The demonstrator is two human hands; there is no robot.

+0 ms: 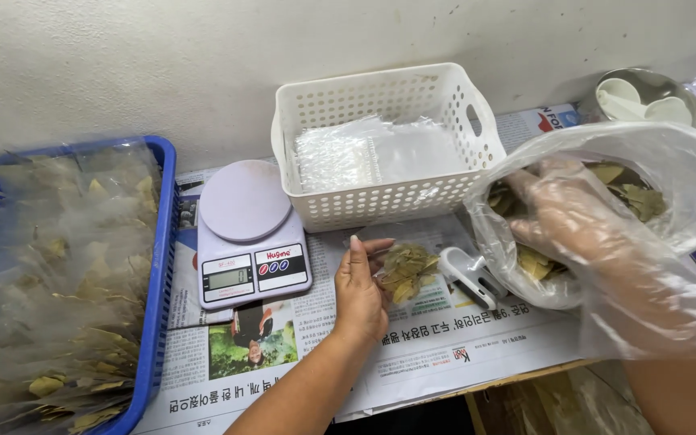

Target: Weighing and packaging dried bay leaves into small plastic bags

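Left hand [360, 294] holds one leaf packet [404, 270]; two baskets [380, 137].

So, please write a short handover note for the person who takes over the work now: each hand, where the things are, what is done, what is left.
Left hand: bare, holds a small clear bag of dried leaves on the newspaper.
Right hand: in a thin plastic glove, inside the large clear bag of loose leaves.
Kitchen scale: platform bare.
White basket: holds unfilled small clear bags.
Blue basket: full of packed leaf bags, so many are done.
Left: loose leaves remain in the large bag. A white handheld tool lies beside the small bag.
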